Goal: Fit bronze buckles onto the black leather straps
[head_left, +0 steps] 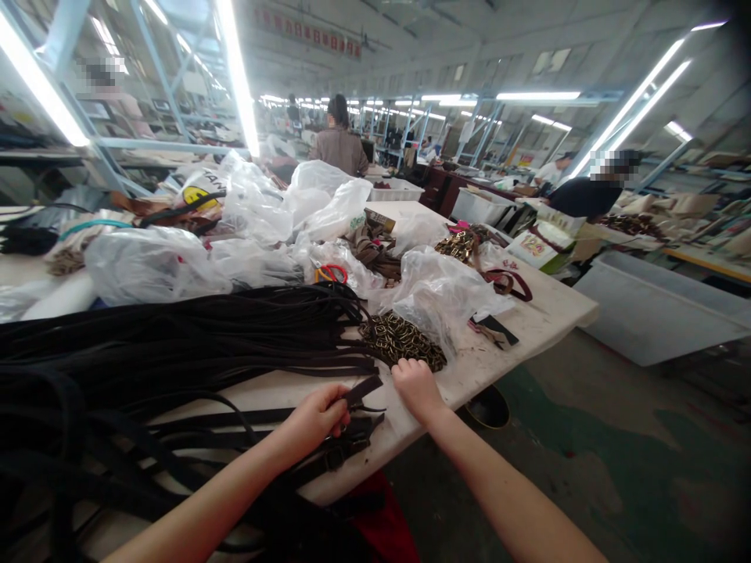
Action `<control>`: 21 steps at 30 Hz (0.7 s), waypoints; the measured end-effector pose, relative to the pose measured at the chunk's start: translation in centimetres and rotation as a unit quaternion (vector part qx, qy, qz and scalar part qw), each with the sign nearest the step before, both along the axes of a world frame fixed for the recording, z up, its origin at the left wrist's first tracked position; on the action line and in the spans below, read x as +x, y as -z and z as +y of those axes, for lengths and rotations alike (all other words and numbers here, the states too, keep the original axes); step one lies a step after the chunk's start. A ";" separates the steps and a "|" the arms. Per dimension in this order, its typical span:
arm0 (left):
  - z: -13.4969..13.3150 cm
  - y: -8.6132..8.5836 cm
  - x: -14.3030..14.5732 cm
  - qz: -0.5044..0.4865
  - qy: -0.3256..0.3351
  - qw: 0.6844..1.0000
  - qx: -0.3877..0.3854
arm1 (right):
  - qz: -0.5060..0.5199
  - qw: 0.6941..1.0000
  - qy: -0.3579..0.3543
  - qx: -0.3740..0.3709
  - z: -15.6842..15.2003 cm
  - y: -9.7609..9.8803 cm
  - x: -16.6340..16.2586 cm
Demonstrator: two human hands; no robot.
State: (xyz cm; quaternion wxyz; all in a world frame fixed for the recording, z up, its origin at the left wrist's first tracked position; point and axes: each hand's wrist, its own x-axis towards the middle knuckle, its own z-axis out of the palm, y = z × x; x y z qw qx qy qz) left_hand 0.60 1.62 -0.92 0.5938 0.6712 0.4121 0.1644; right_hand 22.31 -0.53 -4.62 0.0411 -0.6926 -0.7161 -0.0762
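Observation:
My left hand [320,410] is closed around a black strap [364,389], whose flat end sticks out past the fingers to the right. My right hand [415,389] has its fingers curled at the near edge of a heap of brass-coloured metal buckles [404,340]; whatever lies under those fingers is hidden. A thick bundle of long black straps [176,336] stretches across the table to the left. Below my left hand lie more black straps, one with a dark buckle [334,457] on it.
Clear plastic bags [328,199] are piled along the back of the table [543,317]. Scissors with red and yellow handles [332,273] lie among them. A second heap of metal parts [458,246] sits farther back. Right of the table stands a translucent bin [657,305]. Several people work beyond.

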 end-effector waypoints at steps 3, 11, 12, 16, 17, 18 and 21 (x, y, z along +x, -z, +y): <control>0.2 -0.2 -0.1 -0.002 -0.044 0.999 0.008 | 0.058 0.998 0.006 0.034 -0.5 -1.1 -0.7; 0.4 -1.6 -0.2 -0.097 -0.128 0.980 -0.120 | 0.424 0.892 -0.117 0.106 -2.1 -4.7 -6.0; 0.3 -1.8 -0.3 -0.112 -0.128 0.976 -0.139 | 0.442 0.880 -0.126 0.116 -2.1 -4.7 -6.4; -0.1 -1.8 -0.6 -0.138 -0.124 0.967 -0.177 | 0.485 0.852 -0.117 0.157 -2.2 -3.9 -7.2; -0.2 -1.7 -0.6 -0.144 -0.120 0.964 -0.187 | 0.489 0.849 -0.114 0.162 -2.3 -3.7 -7.3; -0.2 -1.6 -0.7 -0.151 -0.117 0.961 -0.201 | 0.493 0.846 -0.112 0.166 -2.3 -3.5 -7.4; -0.3 -1.4 -0.7 -0.174 -0.110 0.942 -0.264 | 0.518 0.831 -0.114 0.169 -2.5 -3.0 -7.6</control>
